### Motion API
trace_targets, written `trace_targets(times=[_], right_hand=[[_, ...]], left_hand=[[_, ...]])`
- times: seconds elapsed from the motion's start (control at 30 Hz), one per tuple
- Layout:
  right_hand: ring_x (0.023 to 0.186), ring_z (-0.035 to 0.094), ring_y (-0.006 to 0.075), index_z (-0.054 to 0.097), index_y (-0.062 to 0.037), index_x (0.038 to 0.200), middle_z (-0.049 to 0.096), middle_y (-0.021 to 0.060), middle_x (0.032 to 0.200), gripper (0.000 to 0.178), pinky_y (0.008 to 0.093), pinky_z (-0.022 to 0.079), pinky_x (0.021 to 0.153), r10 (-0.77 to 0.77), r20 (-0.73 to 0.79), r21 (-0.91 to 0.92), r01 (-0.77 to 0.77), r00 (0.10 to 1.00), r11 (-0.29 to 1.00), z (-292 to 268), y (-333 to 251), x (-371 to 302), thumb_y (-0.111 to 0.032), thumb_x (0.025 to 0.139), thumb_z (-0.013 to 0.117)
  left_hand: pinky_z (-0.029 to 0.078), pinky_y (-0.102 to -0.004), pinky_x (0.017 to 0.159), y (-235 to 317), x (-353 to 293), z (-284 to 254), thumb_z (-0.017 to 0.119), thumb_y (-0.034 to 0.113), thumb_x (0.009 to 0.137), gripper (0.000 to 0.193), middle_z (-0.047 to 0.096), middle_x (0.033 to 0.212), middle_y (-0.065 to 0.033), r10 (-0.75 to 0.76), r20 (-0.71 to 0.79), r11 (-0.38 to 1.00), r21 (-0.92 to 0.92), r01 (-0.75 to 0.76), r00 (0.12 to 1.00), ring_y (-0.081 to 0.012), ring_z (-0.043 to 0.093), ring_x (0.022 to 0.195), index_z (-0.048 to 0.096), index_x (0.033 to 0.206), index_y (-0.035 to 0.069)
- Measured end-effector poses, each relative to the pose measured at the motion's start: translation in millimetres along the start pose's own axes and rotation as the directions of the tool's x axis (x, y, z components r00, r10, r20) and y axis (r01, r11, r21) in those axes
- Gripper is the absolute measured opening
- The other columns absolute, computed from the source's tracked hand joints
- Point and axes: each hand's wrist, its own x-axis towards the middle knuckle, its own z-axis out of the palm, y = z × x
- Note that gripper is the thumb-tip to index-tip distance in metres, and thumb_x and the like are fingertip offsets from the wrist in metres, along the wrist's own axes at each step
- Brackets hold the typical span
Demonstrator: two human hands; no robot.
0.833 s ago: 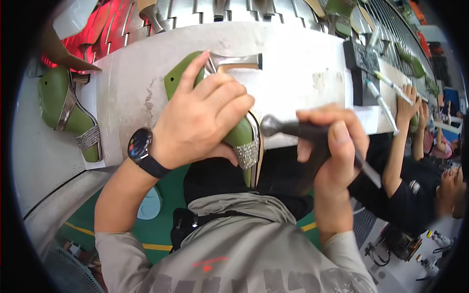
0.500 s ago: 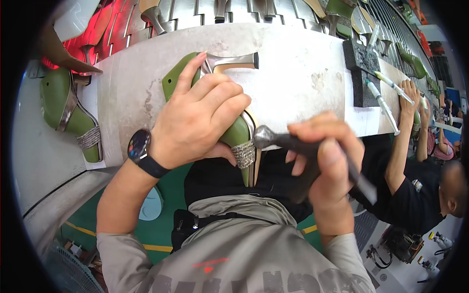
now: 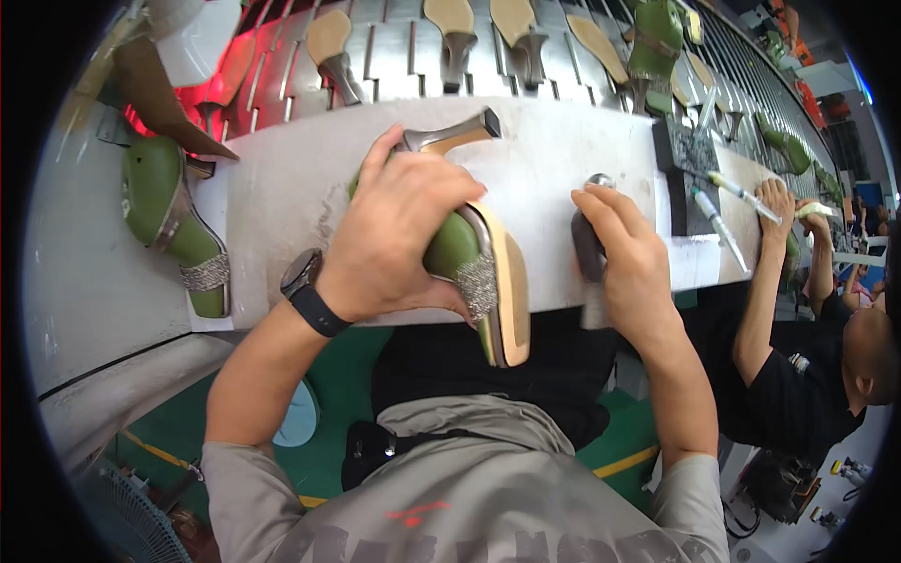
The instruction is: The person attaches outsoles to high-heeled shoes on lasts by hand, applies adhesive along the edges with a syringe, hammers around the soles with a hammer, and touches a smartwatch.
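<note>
My left hand [image 3: 399, 235] grips a green high-heeled shoe [image 3: 469, 272] with a glittery strap and a tan sole, tilted on its side at the front edge of the white bench [image 3: 291, 188]. Its metal heel [image 3: 450, 136] points away from me. My right hand [image 3: 629, 253] is closed around a dark tool handle [image 3: 587, 246] whose rounded metal end rests on the bench to the right of the shoe. A dark watch [image 3: 310, 291] sits on my left wrist.
A second green shoe [image 3: 174, 225] lies at the bench's left end. Several lasts and heels stand on the conveyor rack [image 3: 488, 38] behind. A dark block [image 3: 690, 174] with pens lies to the right, where another person [image 3: 807, 347] in black works.
My right hand has lifted the tool away from the shoe's toe and set it down on the bench to the right. The shoe has turned so its tan sole shows.
</note>
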Motion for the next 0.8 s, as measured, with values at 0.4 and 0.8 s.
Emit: trace_targets(times=[0.4, 0.8], right_hand=[[0.116, 0.070, 0.0376, 0.051, 0.0071, 0.145, 0.071, 0.0249, 0.122, 0.068, 0.0424, 0.056, 0.097, 0.052, -0.341, 0.547, 0.153, 0.939, 0.823, 88, -53, 141, -0.022, 0.090, 0.079], [0.117, 0.067, 0.0413, 0.060, 0.0045, 0.134, 0.070, 0.0241, 0.123, 0.063, 0.0442, 0.053, 0.099, 0.095, -0.299, 0.194, -0.038, 0.950, 0.980, 117, -36, 167, -0.029, 0.086, 0.081]], left_hand=[[0.055, -0.0391, 0.096, -2, 28, -27, 0.047, 0.058, 0.109, 0.061, 0.070, 0.124, -0.0084, -0.790, -0.038, 0.184, -0.967, 0.178, 0.612, -0.0214, 0.067, 0.111, 0.063, 0.134, 0.005], [0.049, -0.0433, 0.100, 24, -52, 24, 0.075, 0.027, 0.081, 0.030, 0.068, 0.111, -0.0089, 0.063, 0.187, 0.971, 0.216, -0.103, 0.980, -0.0259, 0.064, 0.111, 0.071, 0.103, 0.007]])
